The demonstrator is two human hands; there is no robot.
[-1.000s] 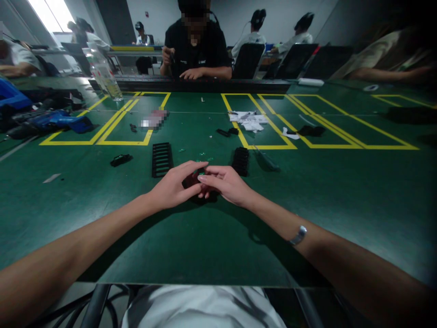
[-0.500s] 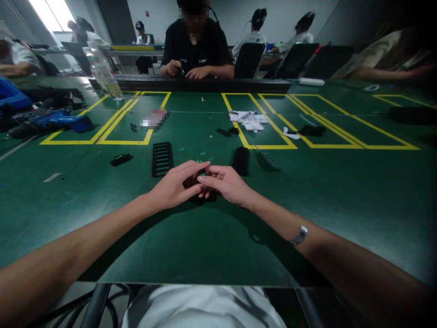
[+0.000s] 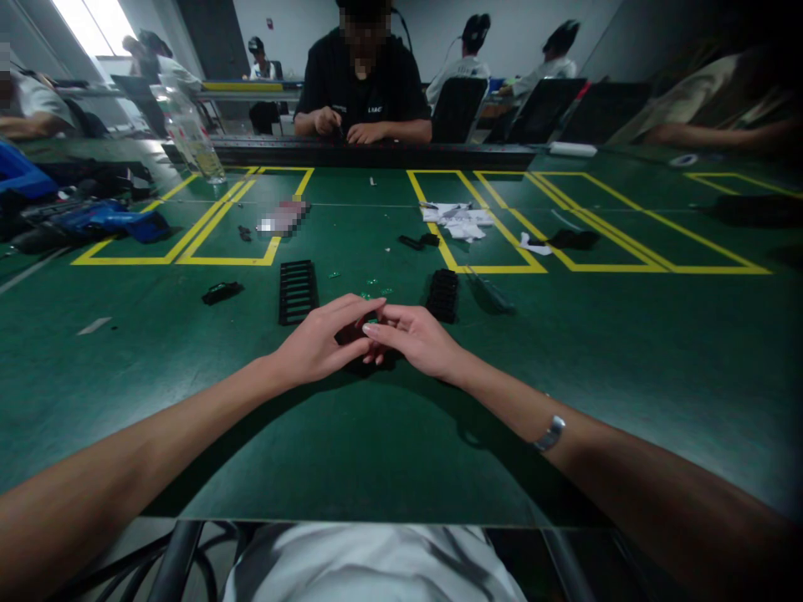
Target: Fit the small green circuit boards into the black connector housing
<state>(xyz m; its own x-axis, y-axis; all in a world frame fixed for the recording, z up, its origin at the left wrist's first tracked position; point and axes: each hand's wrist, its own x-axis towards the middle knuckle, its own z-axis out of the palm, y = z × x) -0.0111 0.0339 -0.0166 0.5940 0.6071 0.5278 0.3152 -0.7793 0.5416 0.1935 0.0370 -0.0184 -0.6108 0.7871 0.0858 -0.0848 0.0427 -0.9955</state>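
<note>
My left hand (image 3: 323, 336) and my right hand (image 3: 417, 336) meet at the middle of the green table (image 3: 351, 451). Between their fingertips is a small dark part with a bit of green (image 3: 372, 321), mostly hidden by the fingers. Both hands are closed around it. Just beyond my left hand lies a black slotted rack (image 3: 297, 293). A second black rack (image 3: 442, 295), filled with dark pieces, lies beyond my right hand. Several small green pieces (image 3: 372, 282) are scattered between the racks.
A black part (image 3: 222, 292) lies left of the racks; a clear bag (image 3: 493, 294) is at right. White papers (image 3: 457, 219) and a bottle (image 3: 194, 138) stand farther off. Across the table sits a person in black (image 3: 364, 84), hands near the edge.
My hands have barely moved; less of the small part shows between my fingers. The person opposite has lowered one hand slightly and shifted a little to the right.
</note>
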